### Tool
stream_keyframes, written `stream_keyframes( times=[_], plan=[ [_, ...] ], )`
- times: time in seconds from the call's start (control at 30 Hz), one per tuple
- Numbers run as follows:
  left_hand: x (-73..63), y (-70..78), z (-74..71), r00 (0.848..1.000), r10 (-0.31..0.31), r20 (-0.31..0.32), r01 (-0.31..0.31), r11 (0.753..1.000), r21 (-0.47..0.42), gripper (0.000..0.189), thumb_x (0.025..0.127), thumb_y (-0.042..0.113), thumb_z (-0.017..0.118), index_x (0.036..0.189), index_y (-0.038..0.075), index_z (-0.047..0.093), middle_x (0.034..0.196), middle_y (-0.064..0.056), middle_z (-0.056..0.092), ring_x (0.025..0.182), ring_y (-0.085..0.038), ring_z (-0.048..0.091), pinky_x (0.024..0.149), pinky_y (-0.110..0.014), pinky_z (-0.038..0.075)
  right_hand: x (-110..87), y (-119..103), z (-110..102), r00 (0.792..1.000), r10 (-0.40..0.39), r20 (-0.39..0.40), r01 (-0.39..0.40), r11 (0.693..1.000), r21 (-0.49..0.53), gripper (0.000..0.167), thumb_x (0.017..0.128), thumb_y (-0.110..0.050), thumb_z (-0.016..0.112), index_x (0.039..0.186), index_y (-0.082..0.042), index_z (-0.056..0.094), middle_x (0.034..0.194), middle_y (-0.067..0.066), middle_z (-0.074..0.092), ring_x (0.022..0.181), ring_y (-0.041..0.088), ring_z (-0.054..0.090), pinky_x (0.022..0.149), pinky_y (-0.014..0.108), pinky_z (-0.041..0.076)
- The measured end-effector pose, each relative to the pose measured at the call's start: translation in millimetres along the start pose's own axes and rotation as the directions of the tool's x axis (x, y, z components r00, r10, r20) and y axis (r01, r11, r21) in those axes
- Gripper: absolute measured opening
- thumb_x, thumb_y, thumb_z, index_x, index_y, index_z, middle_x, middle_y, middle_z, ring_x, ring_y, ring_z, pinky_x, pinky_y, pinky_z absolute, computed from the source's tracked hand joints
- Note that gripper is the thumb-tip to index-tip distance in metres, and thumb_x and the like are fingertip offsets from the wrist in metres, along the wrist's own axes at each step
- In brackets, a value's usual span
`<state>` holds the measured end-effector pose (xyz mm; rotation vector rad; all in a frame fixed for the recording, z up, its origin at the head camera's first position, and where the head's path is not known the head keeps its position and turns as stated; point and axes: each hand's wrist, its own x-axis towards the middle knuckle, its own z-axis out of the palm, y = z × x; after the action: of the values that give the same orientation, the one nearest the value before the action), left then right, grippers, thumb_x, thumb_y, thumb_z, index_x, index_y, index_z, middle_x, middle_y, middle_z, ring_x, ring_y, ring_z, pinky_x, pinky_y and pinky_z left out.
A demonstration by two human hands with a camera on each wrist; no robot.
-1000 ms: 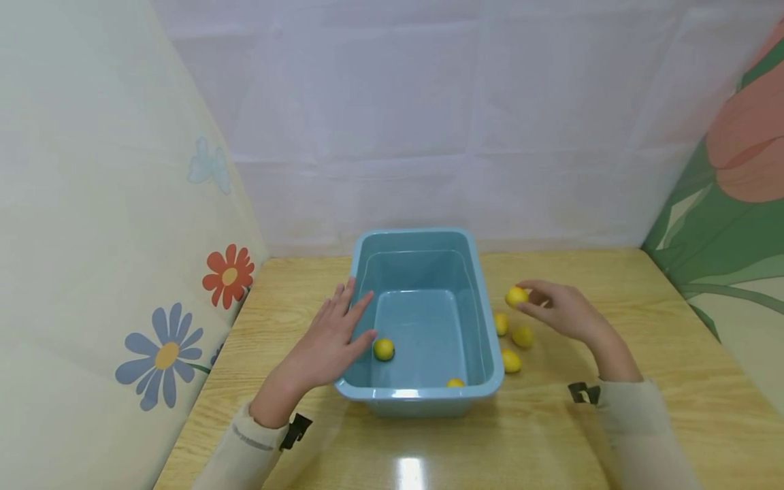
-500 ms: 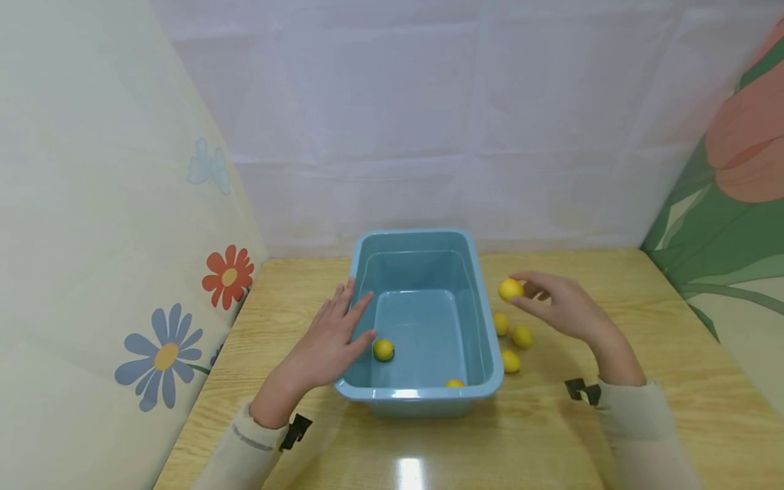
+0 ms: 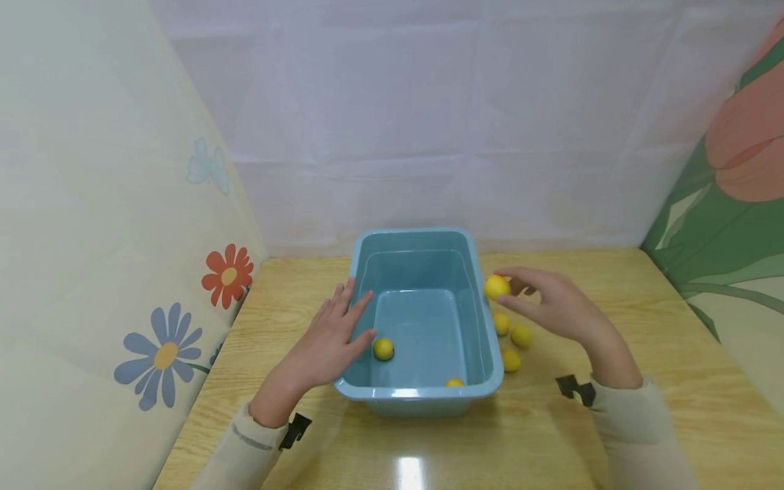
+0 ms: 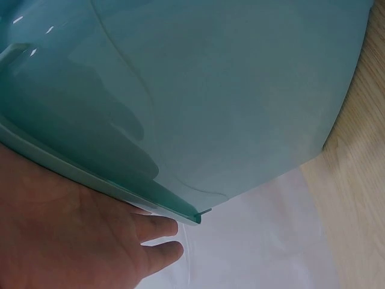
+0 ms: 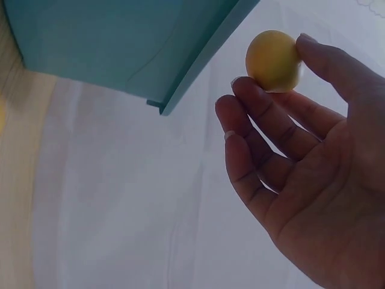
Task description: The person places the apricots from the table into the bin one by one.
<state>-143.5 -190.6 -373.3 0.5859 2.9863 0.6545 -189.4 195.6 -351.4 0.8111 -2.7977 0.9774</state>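
Note:
A light blue plastic tub (image 3: 422, 393) stands on the wooden table. My left hand (image 3: 327, 344) rests on the tub's left rim with its fingers spread and straight; the left wrist view shows the palm along the rim's outside (image 4: 90, 180). Between thumb and fingertips, my right hand (image 3: 554, 303) pinches a lemon (image 3: 497, 288), held up beside the tub's right rim. The right wrist view shows this lemon (image 5: 274, 61) at the fingertips. Inside the tub lie one lemon (image 3: 383, 349) at the left and another (image 3: 455, 383), partly hidden by the near wall.
Three more lemons lie on the table right of the tub: one close against its side (image 3: 501, 324), one farther right (image 3: 522, 336) and one nearer (image 3: 511, 360). A white sheet (image 3: 367, 122) hangs behind the table, with flower-patterned panels at both sides.
My right hand has lifted the lemon and carried it left, up to the tub's right rim. The left hand and the tub have stayed in place.

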Motion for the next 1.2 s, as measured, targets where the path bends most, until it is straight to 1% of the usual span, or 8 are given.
stream_keyframes(
  times=[0.1, 0.17, 0.33, 0.43, 0.67, 0.8, 0.93, 1.2],
  plan=[
    [0.2, 0.3, -0.6, 1.0, -0.001, 0.003, 0.001, 1.0, -0.001, 0.069, 0.104, 0.046, 0.048, 0.161, 0.012, 0.027, 0.17, -0.014, 0.001, 0.156, -0.037, -0.003, 0.122, -0.063, 0.01, 2.1, -4.3, 0.5, 1.0, 0.001, 0.008, -0.001, 1.0, -0.002, 0.046, 0.098, -0.035, 0.068, 0.138, -0.013, 0.061, 0.107, -0.002, 0.07, 0.1, 0.018, 0.062, 0.088, 0.045, 0.051],
    [0.2, 0.5, -0.9, 1.0, -0.002, 0.005, 0.002, 1.0, -0.002, 0.069, 0.104, 0.046, 0.048, 0.161, 0.013, 0.027, 0.17, -0.014, 0.001, 0.156, -0.037, -0.002, 0.122, -0.063, 0.01, 3.0, -7.4, 0.5, 1.0, -0.014, 0.012, 0.014, 1.0, 0.006, 0.046, 0.098, -0.035, 0.068, 0.138, -0.014, 0.062, 0.108, -0.003, 0.07, 0.1, 0.017, 0.062, 0.087, 0.045, 0.051],
    [0.5, 0.2, -1.1, 1.0, 0.0, 0.002, 0.0, 1.0, 0.001, 0.069, 0.105, 0.046, 0.048, 0.161, 0.013, 0.027, 0.17, -0.014, 0.001, 0.156, -0.038, -0.001, 0.121, -0.064, 0.01, 4.8, -15.6, 2.5, 0.994, -0.105, 0.013, 0.104, 0.994, 0.043, 0.043, 0.097, -0.029, 0.07, 0.137, -0.014, 0.063, 0.11, -0.007, 0.071, 0.099, 0.012, 0.062, 0.087, 0.044, 0.052],
    [0.4, 0.3, -1.3, 1.0, -0.002, 0.002, 0.002, 1.0, 0.004, 0.069, 0.105, 0.045, 0.048, 0.161, 0.013, 0.027, 0.17, -0.014, 0.001, 0.156, -0.038, -0.002, 0.121, -0.064, 0.011, 6.3, -20.3, 6.5, 0.99, -0.137, 0.019, 0.136, 0.989, 0.061, 0.043, 0.097, -0.027, 0.07, 0.137, -0.013, 0.063, 0.108, -0.008, 0.071, 0.099, 0.011, 0.063, 0.088, 0.046, 0.053],
    [0.5, 0.7, -0.2, 1.0, -0.004, -0.001, 0.004, 1.0, 0.002, 0.068, 0.104, 0.043, 0.05, 0.161, 0.013, 0.027, 0.17, -0.014, 0.001, 0.156, -0.038, -0.002, 0.121, -0.064, 0.01, 9.3, -28.5, 13.1, 0.988, -0.151, 0.036, 0.148, 0.985, 0.088, 0.042, 0.096, -0.027, 0.072, 0.136, -0.016, 0.064, 0.106, -0.01, 0.07, 0.098, 0.009, 0.063, 0.089, 0.043, 0.054],
    [0.3, 0.5, 0.3, 1.0, -0.006, -0.001, 0.006, 1.0, -0.005, 0.068, 0.104, 0.043, 0.05, 0.161, 0.012, 0.027, 0.171, -0.013, 0.001, 0.156, -0.038, -0.002, 0.121, -0.064, 0.01, 11.3, -32.0, 15.5, 0.984, -0.172, 0.04, 0.167, 0.981, 0.095, 0.042, 0.095, -0.026, 0.073, 0.135, -0.015, 0.064, 0.105, -0.011, 0.07, 0.098, 0.008, 0.063, 0.089, 0.041, 0.054],
    [0.2, 0.4, 0.2, 1.0, -0.005, -0.001, 0.005, 1.0, -0.005, 0.068, 0.104, 0.043, 0.05, 0.161, 0.012, 0.027, 0.171, -0.013, 0.001, 0.156, -0.038, -0.001, 0.121, -0.064, 0.011, 13.1, -33.7, 17.7, 0.983, -0.177, 0.044, 0.172, 0.981, 0.088, 0.043, 0.095, -0.027, 0.073, 0.135, -0.016, 0.064, 0.104, -0.011, 0.069, 0.098, 0.009, 0.062, 0.088, 0.04, 0.054],
    [-0.1, 0.3, 0.0, 1.0, -0.002, 0.001, 0.002, 1.0, -0.004, 0.069, 0.105, 0.045, 0.048, 0.161, 0.012, 0.027, 0.171, -0.013, 0.001, 0.156, -0.037, -0.002, 0.122, -0.063, 0.01, 14.3, -34.0, 18.6, 0.981, -0.191, 0.034, 0.188, 0.98, 0.065, 0.045, 0.095, -0.024, 0.073, 0.137, -0.014, 0.062, 0.096, -0.014, 0.067, 0.097, 0.01, 0.062, 0.086, 0.04, 0.054]
  ],
)
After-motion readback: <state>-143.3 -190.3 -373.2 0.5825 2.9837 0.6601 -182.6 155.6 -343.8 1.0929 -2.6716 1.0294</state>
